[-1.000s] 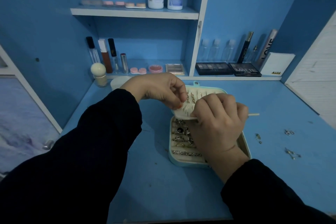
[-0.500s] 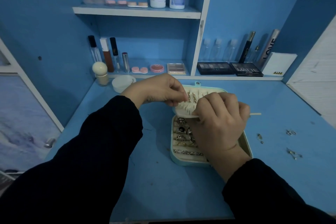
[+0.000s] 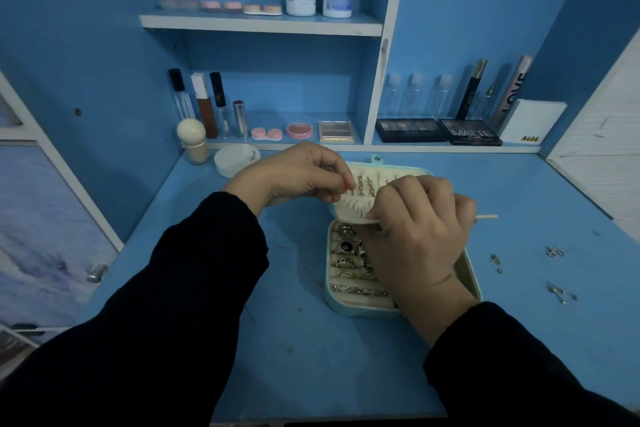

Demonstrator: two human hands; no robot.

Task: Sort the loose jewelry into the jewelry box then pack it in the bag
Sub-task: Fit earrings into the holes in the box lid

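A pale teal jewelry box (image 3: 331, 298) lies open on the blue desk, with rings and a chain in its cream slots. A cream earring flap (image 3: 351, 210) is lifted over it, gold earrings pinned to its panel. My right hand (image 3: 420, 236) pinches the flap's lower edge and covers the box's right half. My left hand (image 3: 298, 175) pinches something small at the flap's top left edge; what it is stays hidden. Loose silver pieces (image 3: 554, 252) lie on the desk to the right. No bag is in view.
A thin wooden stick (image 3: 486, 217) pokes out right of my right hand. A white round jar (image 3: 236, 159) and a cream-capped bottle (image 3: 192, 140) stand at the back left. Shelves behind hold lip products, palettes and two tall bottles. More loose jewelry (image 3: 561, 293) lies right.
Both hands stay at the earring flap with only slight finger shifts. The view has tilted a little, bringing the white jar into sight.
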